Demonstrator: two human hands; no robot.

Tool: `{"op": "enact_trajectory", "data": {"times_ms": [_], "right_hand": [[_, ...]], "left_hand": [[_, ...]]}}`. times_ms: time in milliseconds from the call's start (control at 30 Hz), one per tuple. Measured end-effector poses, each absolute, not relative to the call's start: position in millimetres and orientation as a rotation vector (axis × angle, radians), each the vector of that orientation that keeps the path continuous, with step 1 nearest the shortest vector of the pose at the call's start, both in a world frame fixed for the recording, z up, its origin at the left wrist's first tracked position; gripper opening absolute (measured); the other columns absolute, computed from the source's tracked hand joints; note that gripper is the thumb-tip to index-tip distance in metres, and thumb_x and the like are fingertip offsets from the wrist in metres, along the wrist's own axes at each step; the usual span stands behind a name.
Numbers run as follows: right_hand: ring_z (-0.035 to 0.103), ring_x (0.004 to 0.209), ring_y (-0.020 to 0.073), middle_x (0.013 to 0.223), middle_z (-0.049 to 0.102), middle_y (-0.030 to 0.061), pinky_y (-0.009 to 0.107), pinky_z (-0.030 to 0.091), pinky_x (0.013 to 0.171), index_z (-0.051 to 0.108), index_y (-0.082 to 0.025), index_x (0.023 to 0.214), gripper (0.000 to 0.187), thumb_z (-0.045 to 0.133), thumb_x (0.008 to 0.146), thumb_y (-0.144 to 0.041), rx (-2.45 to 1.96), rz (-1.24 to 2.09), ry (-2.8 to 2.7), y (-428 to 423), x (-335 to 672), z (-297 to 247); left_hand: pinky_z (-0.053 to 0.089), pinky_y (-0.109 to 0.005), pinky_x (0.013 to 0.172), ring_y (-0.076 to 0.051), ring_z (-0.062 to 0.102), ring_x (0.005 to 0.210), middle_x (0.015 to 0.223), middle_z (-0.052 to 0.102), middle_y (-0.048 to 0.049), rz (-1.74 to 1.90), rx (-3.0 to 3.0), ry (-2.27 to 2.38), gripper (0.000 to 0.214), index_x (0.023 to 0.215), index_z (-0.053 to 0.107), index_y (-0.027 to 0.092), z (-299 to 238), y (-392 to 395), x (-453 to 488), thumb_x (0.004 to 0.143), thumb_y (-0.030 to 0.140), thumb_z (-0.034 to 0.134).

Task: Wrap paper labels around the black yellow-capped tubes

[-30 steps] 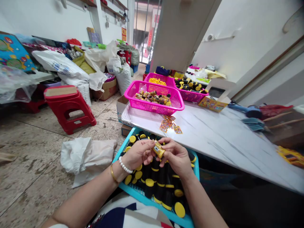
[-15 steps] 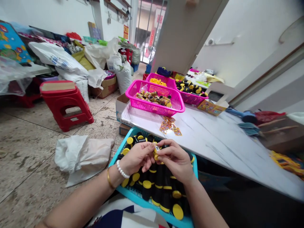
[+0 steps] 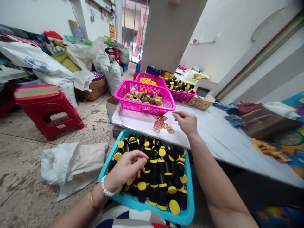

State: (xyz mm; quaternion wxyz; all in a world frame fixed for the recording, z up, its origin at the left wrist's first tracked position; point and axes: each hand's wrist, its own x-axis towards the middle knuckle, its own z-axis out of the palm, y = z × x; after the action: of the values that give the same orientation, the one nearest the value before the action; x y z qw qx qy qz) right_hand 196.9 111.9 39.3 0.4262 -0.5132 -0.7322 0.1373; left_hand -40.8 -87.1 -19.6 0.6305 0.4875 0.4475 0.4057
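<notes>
My left hand [image 3: 131, 166], wearing a pearl bracelet and a gold bangle, hovers over the left part of a turquoise basket [image 3: 190, 202]. Its fingers are curled in with the thumb close to the index finger, and nothing shows in it. Below it lie many small black containers [image 3: 154, 179] with yellow lids. My right hand [image 3: 186, 123] is stretched over the white table, just beyond the near right corner of a pink basket [image 3: 144, 107]. Its fingertips are drawn together, with no object visible between them. That basket holds several yellow-labelled containers [image 3: 143, 96]. Printed labels [image 3: 161, 125] lie left of my right hand.
Behind stand a pink basket of yellow parts [image 3: 148, 81] and one of black containers [image 3: 179, 85]. A small printed box [image 3: 200, 103] is on the marble-patterned table [image 3: 213, 133]. On the floor at left are a red stool [image 3: 48, 107] and a white sack [image 3: 73, 167].
My hands have separated. The labelled yellow container they held together is gone from them. My right hand has moved up and right towards the pink basket; the left has lowered slightly left.
</notes>
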Motion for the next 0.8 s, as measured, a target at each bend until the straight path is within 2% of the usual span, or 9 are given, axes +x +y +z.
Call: {"op": "enact_trajectory", "data": {"times_ms": [133, 200, 333, 500, 567, 700, 800], "right_hand": [[0.061, 0.069, 0.0179, 0.081, 0.069, 0.0065, 0.033, 0.047, 0.069, 0.077, -0.018, 0.076, 0.014, 0.076, 0.068, -0.029, -1.402, 0.338, -1.907, 95, 222, -6], [0.06, 0.073, 0.0185, 0.083, 0.067, 0.0061, 0.033, 0.046, 0.072, 0.075, -0.019, 0.072, 0.009, 0.073, 0.069, -0.027, -1.416, 0.317, -1.921, 92, 224, -16], [0.057, 0.068, 0.0174, 0.076, 0.063, 0.005, 0.033, 0.047, 0.068, 0.072, -0.018, 0.068, 0.01, 0.069, 0.073, -0.027, -1.397, 0.282, -1.921, 79, 215, -5], [0.062, 0.078, 0.0179, 0.093, 0.066, 0.0051, 0.031, 0.051, 0.071, 0.071, -0.023, 0.083, 0.012, 0.061, 0.084, -0.028, -1.142, 0.377, -1.939, 5, 182, 18], [0.063, 0.082, 0.0192, 0.093, 0.066, 0.0049, 0.033, 0.052, 0.074, 0.072, -0.026, 0.085, 0.012, 0.06, 0.086, -0.025, -1.043, 0.417, -1.996, -29, 168, 21], [0.064, 0.082, 0.0196, 0.091, 0.067, 0.0041, 0.033, 0.052, 0.074, 0.071, -0.028, 0.095, 0.013, 0.061, 0.087, -0.024, -1.019, 0.562, -1.979, -67, 151, 10], [0.064, 0.075, 0.0178, 0.092, 0.068, 0.0038, 0.031, 0.053, 0.067, 0.063, -0.025, 0.112, 0.03, 0.066, 0.084, -0.032, -1.155, 0.87, -1.739, -73, 149, -2]], "left_hand": [[0.034, -0.014, 0.036, -0.006, 0.05, 0.044, 0.065, 0.059, 0.0001, 0.949, 1.067, 1.019, 0.037, 0.093, 0.062, 0.014, -18, -84, -44, 0.082, 0.048, 0.062], [0.033, -0.014, 0.036, -0.006, 0.05, 0.044, 0.066, 0.059, 0.0001, 0.949, 1.066, 0.998, 0.036, 0.093, 0.061, 0.013, -17, -83, -39, 0.082, 0.048, 0.062], [0.034, -0.015, 0.037, -0.006, 0.05, 0.044, 0.066, 0.059, -0.0002, 0.965, 1.075, 1.017, 0.036, 0.095, 0.061, 0.012, -14, -81, -27, 0.082, 0.046, 0.062], [0.037, -0.016, 0.04, -0.008, 0.053, 0.052, 0.076, 0.061, -0.0026, 1.135, 1.045, 1.104, 0.04, 0.102, 0.061, 0.013, -6, -76, -23, 0.078, 0.044, 0.068], [0.039, -0.017, 0.041, -0.009, 0.054, 0.056, 0.081, 0.061, -0.0028, 1.167, 1.053, 1.073, 0.041, 0.102, 0.062, 0.014, -4, -76, -22, 0.074, 0.043, 0.072], [0.035, -0.017, 0.042, -0.006, 0.046, 0.048, 0.064, 0.058, 0.0014, 1.103, 1.091, 1.059, 0.031, 0.088, 0.066, 0.013, -7, -80, -21, 0.076, 0.041, 0.07], [0.034, -0.018, 0.043, -0.006, 0.047, 0.048, 0.06, 0.058, 0.0014, 1.123, 1.051, 1.11, 0.028, 0.078, 0.065, 0.013, -13, -85, -23, 0.078, 0.041, 0.069]]}}
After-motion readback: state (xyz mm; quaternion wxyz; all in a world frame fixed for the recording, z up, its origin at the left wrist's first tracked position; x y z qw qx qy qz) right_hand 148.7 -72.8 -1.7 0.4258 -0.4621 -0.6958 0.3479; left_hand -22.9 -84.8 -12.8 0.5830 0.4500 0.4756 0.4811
